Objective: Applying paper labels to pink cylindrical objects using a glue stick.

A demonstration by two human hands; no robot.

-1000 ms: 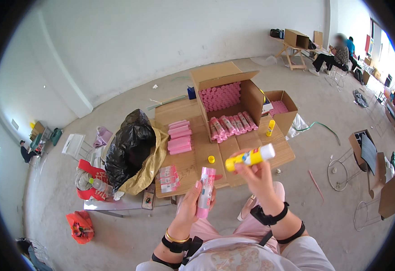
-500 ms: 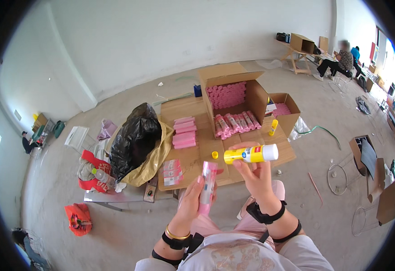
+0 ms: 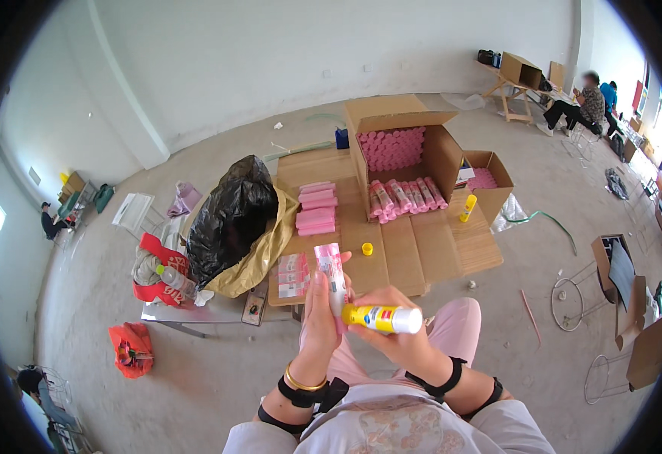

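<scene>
So the slim pink tube-shaped package was standing pretty much upright in the left hand, fingers wrapped around its lower half from behind, held up in front of the chest and just this side of the table edge. Right up against it was the yellow and white glue stick, lying sideways in the right hand, fingers curled snug round the barrel, with its yellow end touching the lower part of the pink tube. Both wrists had black bands on them, and the left one had a gold bangle too. Just past the hands was the low table covered in flattened brown cardboard, with a small yellow cap sitting loose on it and a flat pink-and-white printed packet near the left corner. Further back there was a stack of flat pink packs, then a big open cardboard box on its side, stuffed with pink tubes end-on, plus a row of those tubes lying in front of it. A second yellow glue stick stood upright beside a smaller open box with pink stuff inside. Off to the left of the table sat a bulging black plastic bag on top of a tan sack, next to a red bag with a clear bottle. Way at the back right, a couple of people sat at a wooden desk.
</scene>
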